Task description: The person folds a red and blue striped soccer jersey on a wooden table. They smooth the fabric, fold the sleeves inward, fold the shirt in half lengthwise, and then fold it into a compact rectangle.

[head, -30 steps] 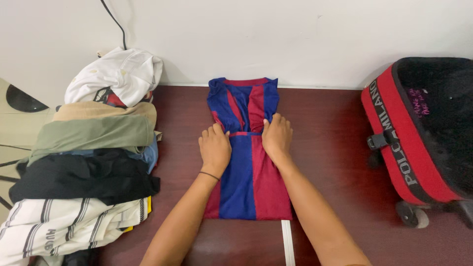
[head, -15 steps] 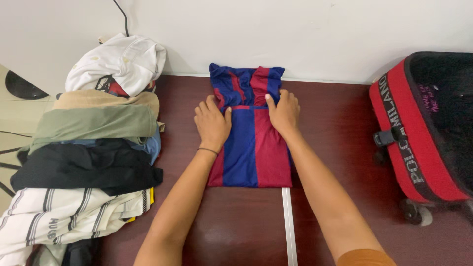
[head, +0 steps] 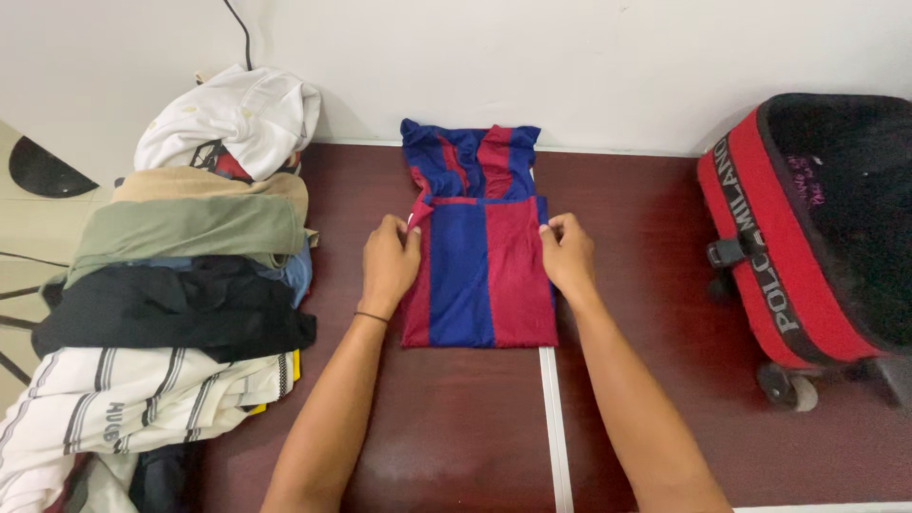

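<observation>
A: At centre frame, a blue-and-red striped jersey (head: 480,271) lies part-folded on a dark red floor (head: 456,427), its top end bunched against the white wall (head: 570,57).

B: And the hands?

A: The left hand (head: 388,264) is closed in a pinch on the jersey's left edge, where a small flap of cloth stands up. The right hand (head: 568,255) is closed the same way on the right edge. Both grip at the fold line, about level with each other.

B: What could go wrong from here?

A: The bunched top looks the likeliest trouble. If the edges are lifted unevenly, the rumpled part may slide out and the fold come up crooked. The cloth looks thin and slippery, so a light pinch could lose one layer and leave the lower one behind.

B: Anything crowding it?

A: A pile of clothes (head: 180,285) runs down the left of the frame, just beside the left hand, topped by a white shirt (head: 237,114); a loose sleeve could get dragged in. A red and black suitcase (head: 807,228) stands open at right, well apart. A pale strip (head: 551,427) crosses the floor below the jersey.
</observation>
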